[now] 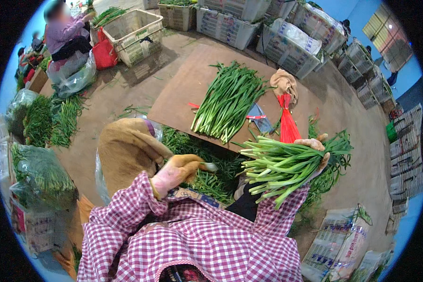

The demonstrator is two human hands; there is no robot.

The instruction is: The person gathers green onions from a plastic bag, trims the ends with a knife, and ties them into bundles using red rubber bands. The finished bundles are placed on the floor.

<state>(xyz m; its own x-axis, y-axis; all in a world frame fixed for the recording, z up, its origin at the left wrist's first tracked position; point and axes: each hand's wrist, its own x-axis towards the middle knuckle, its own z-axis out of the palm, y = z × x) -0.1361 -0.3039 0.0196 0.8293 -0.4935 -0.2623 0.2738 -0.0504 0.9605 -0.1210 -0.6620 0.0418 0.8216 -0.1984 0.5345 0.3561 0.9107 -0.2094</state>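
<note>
My right hand, in a soiled glove, grips a thick bunch of leafy green stalks, like young garlic or leeks. Their pale ends point left, towards my middle. Also gloved, my left hand is slightly blurred in front of my lap, its fingers closed around a pale stalk. Beyond both hands, a pile of the same greens lies on a brown board. Red plastic strips and a crumpled tan cloth lie right of that pile. Loose greens fill the space below the board's near edge.
A blue-and-red item lies beside the pile. Plastic crates line the far side, and a cream crate stands at far left near a seated person. Bagged greens sit left; printed sacks lie at lower right.
</note>
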